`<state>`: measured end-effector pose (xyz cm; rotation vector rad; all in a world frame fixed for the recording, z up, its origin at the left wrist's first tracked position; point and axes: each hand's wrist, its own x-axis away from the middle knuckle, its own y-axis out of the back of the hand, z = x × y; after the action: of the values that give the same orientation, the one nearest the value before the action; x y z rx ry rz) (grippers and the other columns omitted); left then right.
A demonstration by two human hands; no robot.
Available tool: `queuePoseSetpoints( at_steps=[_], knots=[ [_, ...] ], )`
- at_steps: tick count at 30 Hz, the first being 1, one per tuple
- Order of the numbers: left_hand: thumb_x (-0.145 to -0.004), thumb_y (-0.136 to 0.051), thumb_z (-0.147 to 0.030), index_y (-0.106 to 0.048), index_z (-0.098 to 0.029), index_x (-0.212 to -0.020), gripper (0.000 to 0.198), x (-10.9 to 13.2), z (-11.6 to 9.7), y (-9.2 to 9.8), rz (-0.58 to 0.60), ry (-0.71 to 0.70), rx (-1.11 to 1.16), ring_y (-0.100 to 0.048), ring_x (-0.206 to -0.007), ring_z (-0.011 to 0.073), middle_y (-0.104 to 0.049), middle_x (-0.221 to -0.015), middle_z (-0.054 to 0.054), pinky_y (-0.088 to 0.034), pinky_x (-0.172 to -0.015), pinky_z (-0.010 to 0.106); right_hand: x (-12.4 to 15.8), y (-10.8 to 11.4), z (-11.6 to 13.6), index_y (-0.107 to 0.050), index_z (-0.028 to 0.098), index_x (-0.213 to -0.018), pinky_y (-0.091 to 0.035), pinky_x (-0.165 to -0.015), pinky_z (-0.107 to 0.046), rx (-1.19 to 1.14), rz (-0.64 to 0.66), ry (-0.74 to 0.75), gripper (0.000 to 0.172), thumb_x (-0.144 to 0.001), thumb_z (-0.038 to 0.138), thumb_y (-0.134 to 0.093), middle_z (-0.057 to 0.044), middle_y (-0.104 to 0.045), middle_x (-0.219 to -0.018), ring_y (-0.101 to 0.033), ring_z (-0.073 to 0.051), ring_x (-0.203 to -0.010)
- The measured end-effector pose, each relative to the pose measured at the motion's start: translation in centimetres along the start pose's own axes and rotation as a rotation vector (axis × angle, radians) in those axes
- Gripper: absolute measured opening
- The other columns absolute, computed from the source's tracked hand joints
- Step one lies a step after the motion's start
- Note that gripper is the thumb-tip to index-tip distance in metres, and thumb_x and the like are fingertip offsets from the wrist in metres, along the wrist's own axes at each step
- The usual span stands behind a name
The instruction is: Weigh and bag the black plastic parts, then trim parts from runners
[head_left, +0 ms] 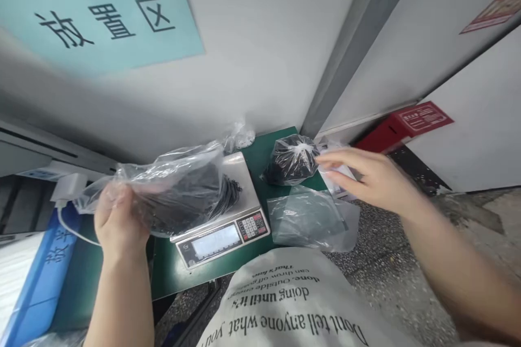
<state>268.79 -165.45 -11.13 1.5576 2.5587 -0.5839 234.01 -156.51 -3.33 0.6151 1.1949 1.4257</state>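
In the head view my left hand [122,211] is closed on the gathered end of a clear plastic bag [175,179]. Dark contents show through the film. The bag lies partly over a digital weighing scale [220,239], and a bunch of thin black strands [231,191] sticks out of it onto the pan. My right hand [362,176] has its thumb and fingers apart at the right edge of a knotted clear bag [291,160] filled with something black. Whether its fingertips touch that bag, I cannot tell.
Flat clear bags [307,217] lie on the green table [187,276], overhanging its right edge. A crumpled clear bag [240,135] rests by the wall. A white plug [70,187] with a cable and a blue bin [44,271] are left; a red box [399,127] is right.
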Motion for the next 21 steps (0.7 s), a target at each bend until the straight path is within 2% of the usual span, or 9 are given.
queuePoseSetpoints(
  at_steps=[2,5,8,10,12,17,21],
  knots=[
    [-0.046,-0.072,-0.029,-0.056,-0.017,-0.062,0.026,0.0,0.1,-0.1,-0.104,0.034,0.009,-0.05,-0.054,0.0114,-0.055,-0.057,-0.004,-0.044,-0.054,0.028,5.3,-3.3,-4.5,-0.054,0.016,-0.106,-0.048,-0.077,-0.035,0.0,-0.042,-0.417,0.036,-0.084,0.04,-0.039,-0.01,-0.061,-0.101,-0.058,-0.021,-0.089],
    [-0.043,-0.069,-0.022,-0.057,-0.017,-0.061,0.023,0.2,0.2,-0.6,-0.19,0.059,-0.004,-0.05,-0.057,0.0112,-0.055,-0.058,-0.004,-0.045,-0.055,0.026,13.7,-10.0,-9.2,-0.051,0.005,-0.105,-0.044,-0.083,-0.047,0.042,-0.045,-0.897,0.056,-0.067,0.047,-0.049,-0.023,-0.056,-0.106,-0.051,-0.035,-0.102],
    [-0.043,-0.064,-0.021,-0.053,-0.018,-0.056,0.017,0.4,-0.1,-1.4,-0.24,0.096,-0.102,-0.047,-0.055,0.0105,-0.051,-0.054,-0.005,-0.044,-0.05,0.024,19.6,-15.8,-10.3,-0.047,0.006,-0.108,-0.041,-0.086,-0.048,-0.041,-0.212,-1.159,0.071,-0.056,0.054,-0.05,-0.024,-0.053,-0.112,-0.048,-0.036,-0.105],
    [-0.044,-0.062,-0.023,-0.05,-0.019,-0.054,0.016,0.6,-0.4,-2.0,-0.273,0.124,-0.175,-0.045,-0.053,0.0105,-0.048,-0.052,-0.005,-0.043,-0.046,0.024,21.0,-18.1,-9.5,-0.046,0.006,-0.109,-0.043,-0.084,-0.046,-0.18,-0.25,-1.216,0.075,-0.055,0.057,-0.048,-0.023,-0.052,-0.112,-0.053,-0.034,-0.098],
    [-0.045,-0.06,-0.024,-0.046,-0.02,-0.052,0.017,0.8,-0.9,-2.4,-0.276,0.134,-0.237,-0.042,-0.051,0.0095,-0.045,-0.052,-0.005,-0.04,-0.042,0.022,20.7,-19.2,-8.7,-0.047,0.006,-0.107,-0.043,-0.084,-0.045,-0.268,-0.237,-1.187,0.07,-0.056,0.054,-0.047,-0.022,-0.053,-0.11,-0.055,-0.031,-0.094],
    [-0.051,-0.061,-0.027,-0.033,-0.02,-0.047,0.029,1.2,-1.8,-2.8,-0.205,0.135,-0.324,-0.039,-0.049,0.0086,-0.041,-0.049,-0.006,-0.037,-0.04,0.021,17.8,-20.0,-8.2,-0.052,0.014,-0.1,-0.042,-0.087,-0.041,-0.323,-0.215,-1.104,0.044,-0.062,0.034,-0.045,-0.016,-0.058,-0.105,-0.056,-0.028,-0.095],
    [-0.055,-0.059,-0.03,-0.034,-0.02,-0.049,0.028,1.4,-1.8,-2.8,-0.18,0.135,-0.326,-0.044,-0.05,0.0108,-0.044,-0.049,-0.006,-0.041,-0.043,0.024,17.1,-20.4,-8.1,-0.053,0.014,-0.099,-0.039,-0.092,-0.04,-0.337,-0.178,-1.075,0.04,-0.062,0.026,-0.042,-0.015,-0.058,-0.109,-0.053,-0.027,-0.103]
  ],
)
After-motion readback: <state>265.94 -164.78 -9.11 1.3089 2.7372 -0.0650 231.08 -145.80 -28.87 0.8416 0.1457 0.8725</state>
